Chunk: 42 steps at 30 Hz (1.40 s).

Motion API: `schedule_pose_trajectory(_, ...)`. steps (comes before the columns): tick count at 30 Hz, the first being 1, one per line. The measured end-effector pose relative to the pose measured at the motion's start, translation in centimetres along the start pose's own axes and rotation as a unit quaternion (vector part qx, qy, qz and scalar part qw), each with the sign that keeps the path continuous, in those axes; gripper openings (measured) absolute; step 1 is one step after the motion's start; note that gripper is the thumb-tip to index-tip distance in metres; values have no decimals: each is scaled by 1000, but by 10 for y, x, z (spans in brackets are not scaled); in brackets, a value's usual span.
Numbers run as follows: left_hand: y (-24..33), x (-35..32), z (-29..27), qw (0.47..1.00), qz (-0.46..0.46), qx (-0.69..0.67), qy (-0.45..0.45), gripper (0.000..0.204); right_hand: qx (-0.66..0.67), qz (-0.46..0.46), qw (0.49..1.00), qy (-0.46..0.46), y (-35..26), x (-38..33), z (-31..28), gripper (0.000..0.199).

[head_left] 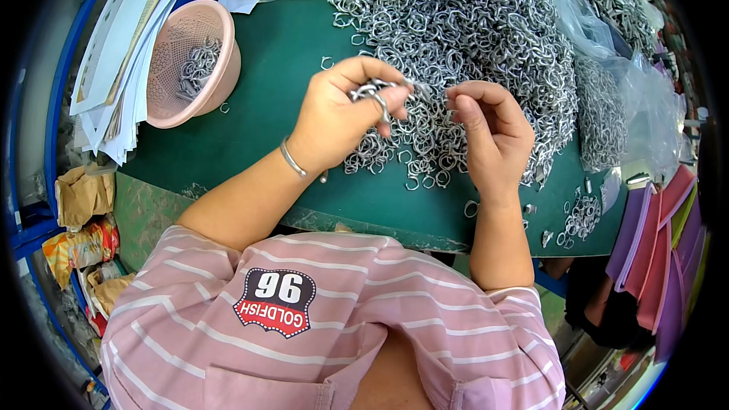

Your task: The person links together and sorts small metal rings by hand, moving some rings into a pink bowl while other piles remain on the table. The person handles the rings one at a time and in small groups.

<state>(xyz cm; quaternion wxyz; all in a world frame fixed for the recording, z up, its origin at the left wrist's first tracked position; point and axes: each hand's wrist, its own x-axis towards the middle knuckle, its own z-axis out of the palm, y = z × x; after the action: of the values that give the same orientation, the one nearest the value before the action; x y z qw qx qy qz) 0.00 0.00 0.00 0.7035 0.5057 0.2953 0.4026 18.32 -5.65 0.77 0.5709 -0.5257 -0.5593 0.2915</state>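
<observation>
My left hand (328, 118), with a metal bangle (291, 158) on its wrist, is closed around several silver metal rings (370, 91) that show between thumb and fingers. To its right, my right hand (497, 140) is raised with thumb and forefinger drawn together. Whatever may be between those fingertips is too small to make out. Both hands hover over the near side of a big heap of open-looking metal rings (471, 7) on a green tabletop (281, 38). The fingertips of the two hands are a short way apart.
At the left stands a pink perforated basket (234, 61) with some metal pieces inside, beside a stack of papers (121, 53). Clear plastic bags (645, 99) lie at the right. A small group of rings (583, 216) sits near the right front edge. Coloured strips (653, 250) hang beyond it.
</observation>
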Motion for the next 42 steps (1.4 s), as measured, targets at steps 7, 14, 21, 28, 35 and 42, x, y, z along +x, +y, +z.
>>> schedule_pose_trajectory(7, 2, 8, -7, 967, -70, -246, 3, 27, -307, -61, 935, -165, -5, 2, -5, 23)
schedule_pose_trajectory(14, 2, 10, -13, 953, -102, -284, -31, 24, -346, -86, 916, -181, -10, 1, -3, 19)
schedule_pose_trajectory(21, 5, 8, -7, 973, 97, 209, -3, 11, -335, -125, 918, -172, -3, 0, -6, 14)
schedule_pose_trajectory(28, 1, 13, -2, 816, 167, 541, -117, 16, -220, 11, 973, -66, -3, 1, -5, 8)
schedule_pose_trajectory(35, 1, 21, -2, 823, 174, 527, -120, 9, -285, -80, 943, -153, -3, 1, -8, 23)
schedule_pose_trajectory(42, 12, 15, 6, 976, -78, 205, 10, 14, -267, -72, 957, -91, 9, 2, -6, 12)
